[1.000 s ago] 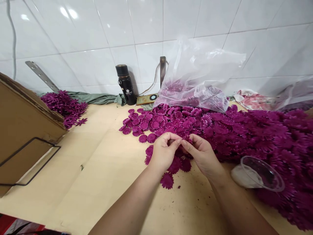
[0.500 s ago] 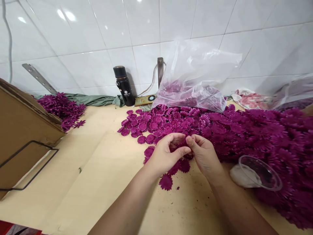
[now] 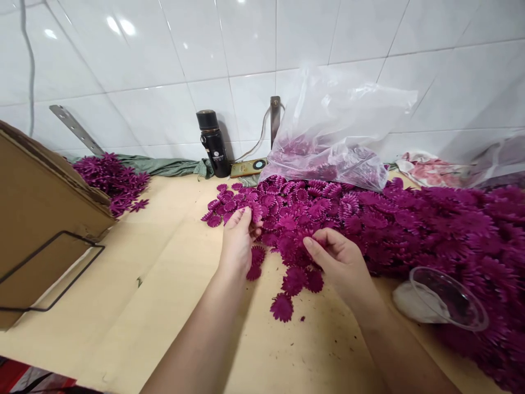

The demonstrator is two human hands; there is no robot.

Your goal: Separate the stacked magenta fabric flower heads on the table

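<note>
Purple artificial flower pieces with scalloped petals lie in a large heap [image 3: 426, 224] from the middle to the right of the table. My left hand [image 3: 238, 238] is at the heap's left edge, its thumb and fingers closed on one purple flower piece [image 3: 256, 211]. To its right, my right hand [image 3: 344, 265] is pinched low over the heap. Purple petals show at its fingertips, but I cannot tell whether they are held or lie behind. A few loose flower pieces [image 3: 282, 307] lie on the tabletop between my forearms.
A clear plastic cup [image 3: 467, 298] lies tipped beside my right forearm with whitish material at it. Behind the heap are a plastic bag [image 3: 340, 126], a black bottle [image 3: 214, 148] and a gold device [image 3: 246, 168]. At left stand a cardboard box [image 3: 45, 219] and another purple pile [image 3: 110, 183].
My hands were together over the heap and have moved apart. The left one went left and farther away with a flower piece; the right stayed near its place. The view shifted slightly.
</note>
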